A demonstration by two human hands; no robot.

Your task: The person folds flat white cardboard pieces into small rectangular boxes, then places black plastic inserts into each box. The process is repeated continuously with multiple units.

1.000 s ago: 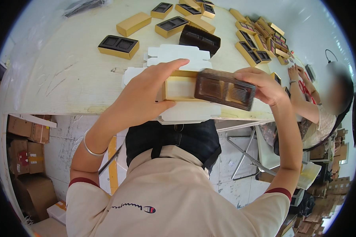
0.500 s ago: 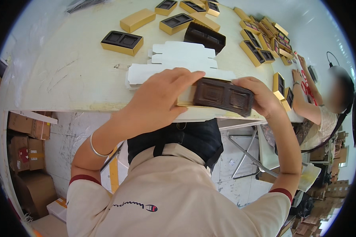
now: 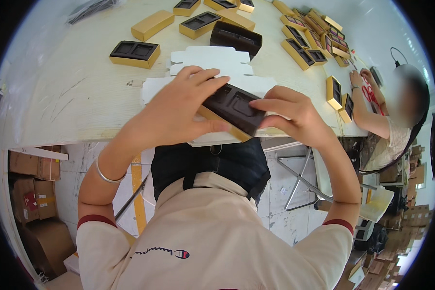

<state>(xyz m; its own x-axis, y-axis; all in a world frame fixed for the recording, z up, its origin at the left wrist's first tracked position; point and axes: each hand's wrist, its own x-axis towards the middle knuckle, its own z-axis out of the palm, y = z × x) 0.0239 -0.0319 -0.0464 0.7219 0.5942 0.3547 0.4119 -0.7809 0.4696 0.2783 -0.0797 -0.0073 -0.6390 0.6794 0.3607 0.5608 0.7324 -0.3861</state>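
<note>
Both my hands hold a gold box (image 3: 227, 126) with a dark brown moulded insert tray (image 3: 234, 107) set in its top, just above the near edge of the pale wooden table (image 3: 67, 101). My left hand (image 3: 179, 108) covers the box's left end, fingers spread over the insert. My right hand (image 3: 295, 116) grips the right end, fingertips pressing on the insert. Under the box lie flat white die-cut cardboard blanks (image 3: 210, 60).
More gold boxes with dark inserts (image 3: 134, 53) and a closed gold box (image 3: 152, 25) sit farther back; a stack of dark trays (image 3: 237, 37) is behind the blanks. Another person (image 3: 389, 125) works at the right with several gold boxes (image 3: 304, 48). Cardboard cartons (image 3: 31, 193) stand on the floor at left.
The box with its insert has come nearer and turned in my hands. My left hand shifted over the top of the insert, and my right hand's fingers now press down on it.
</note>
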